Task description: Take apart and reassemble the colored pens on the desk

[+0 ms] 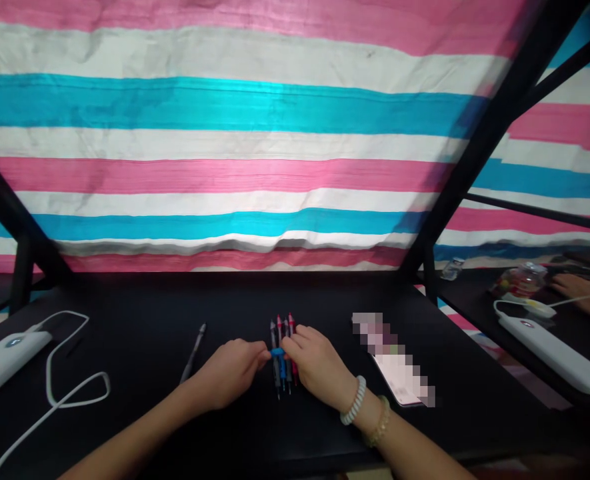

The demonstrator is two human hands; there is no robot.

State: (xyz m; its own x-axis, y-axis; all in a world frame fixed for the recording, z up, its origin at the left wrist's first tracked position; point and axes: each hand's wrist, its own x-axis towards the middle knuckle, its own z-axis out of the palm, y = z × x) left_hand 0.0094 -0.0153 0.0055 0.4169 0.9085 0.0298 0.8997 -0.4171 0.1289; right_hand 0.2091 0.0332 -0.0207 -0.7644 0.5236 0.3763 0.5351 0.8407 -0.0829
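Pens [276,375], slim, red- and grey-tipped, lie side by side, long axis 12-to-6 o'clock; left hand [235,371] at 9 pinches the blue crosswise band [277,352]; right hand [319,363], nearer, closes on them at 3.

Pinching, with left hand [232,373], the left end of a blue band [277,351] set across several pens [277,380], side by side, over a black table [175,300]. Unclear whether wrapped around or just laid across. Gripping at the pens' right side with right hand [319,365]; on that wrist, white coil bracelet [355,403] and beaded bracelet [381,423]. Near left hand, aslant: one loose pen [194,351]. Right of right hand: phone [399,380], partly pixelated. Far left: white device [12,360], looping white cable [49,373]. Behind: pink-white-blue striped sheet [225,107]. Far right: second white device [557,353], clear jar [522,280], another person's hand [577,288].
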